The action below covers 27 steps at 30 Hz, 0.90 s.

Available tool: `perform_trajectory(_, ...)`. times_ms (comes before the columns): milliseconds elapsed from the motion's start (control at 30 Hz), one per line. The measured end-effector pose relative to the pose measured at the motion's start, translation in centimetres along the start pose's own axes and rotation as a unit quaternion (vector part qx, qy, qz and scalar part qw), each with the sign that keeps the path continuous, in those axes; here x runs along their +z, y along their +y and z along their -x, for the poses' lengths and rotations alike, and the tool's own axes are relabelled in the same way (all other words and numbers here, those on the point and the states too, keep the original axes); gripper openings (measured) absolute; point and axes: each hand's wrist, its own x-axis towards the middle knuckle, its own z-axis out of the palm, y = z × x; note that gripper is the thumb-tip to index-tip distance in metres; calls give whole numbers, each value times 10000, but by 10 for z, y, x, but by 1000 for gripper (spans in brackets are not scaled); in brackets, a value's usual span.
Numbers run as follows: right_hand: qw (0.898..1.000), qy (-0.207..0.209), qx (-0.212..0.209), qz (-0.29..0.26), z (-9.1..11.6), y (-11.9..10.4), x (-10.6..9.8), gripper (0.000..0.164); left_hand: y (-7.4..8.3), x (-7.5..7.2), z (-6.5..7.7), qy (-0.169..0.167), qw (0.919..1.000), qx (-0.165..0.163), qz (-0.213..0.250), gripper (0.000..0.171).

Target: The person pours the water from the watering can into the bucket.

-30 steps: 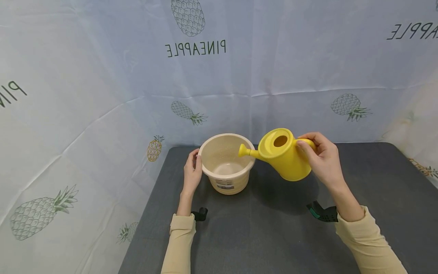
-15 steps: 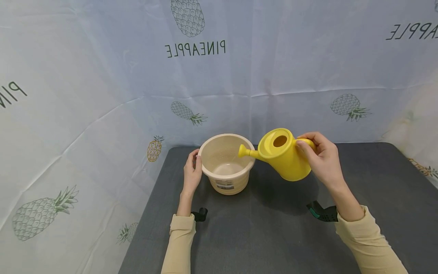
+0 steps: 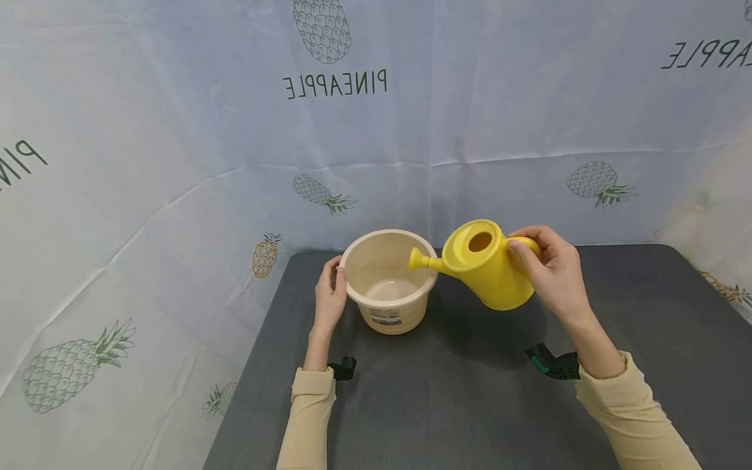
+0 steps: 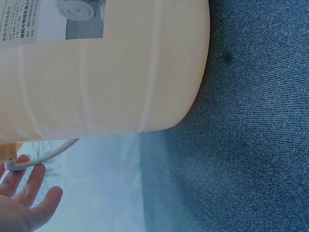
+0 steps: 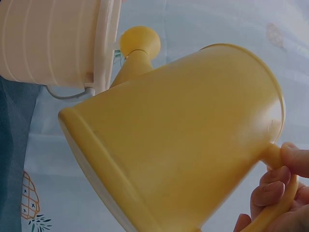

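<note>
Charcoal fabric (image 3: 446,418) before pale pineapple-printed sheeting (image 3: 499,98) bears a round cream plastic tub (image 3: 395,318), left hand (image 3: 331,297) touching it with relaxed fingers, right hand (image 3: 555,267) gripping a tilted yellow plastic watering can (image 3: 496,277), spout (image 3: 424,260) above it.

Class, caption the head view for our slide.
Right hand holds a tilted yellow watering can; left hand touches a cream bucket.

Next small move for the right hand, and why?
Probably tip the yellow watering can slightly further, gently. The right hand grips it, it already leans toward the beige bucket, and its spout reaches over the bucket's opening. The left hand is at the bucket's rim, possibly steadying it. I can't tell whether anything is flowing.
</note>
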Motion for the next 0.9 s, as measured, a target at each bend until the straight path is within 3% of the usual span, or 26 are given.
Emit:
perform_trajectory(100,10000,-8,17,3,0,-1,0,14,-1,0,0,-10,10000,-4,6,36)
perform_trajectory(200,10000,-17,34,16,0,-1,0,14,2,-1,-1,-67,9997,-213,35,35)
perform_trajectory(433,10000,-26,22,22,0,-1,-1,15,30,-5,1,-192,9994,-231,197,35)
perform_trajectory(533,10000,-22,10,21,-1,-1,-1,15,34,-5,2,-204,9995,-215,148,35)
perform_trajectory(767,10000,-13,-25,50,-1,-1,-1,15,3,-2,0,-86,9998,-178,36,35)
perform_trajectory(900,10000,-11,-18,52,-1,0,-1,15,-1,-1,0,-45,9998,-172,35,35)
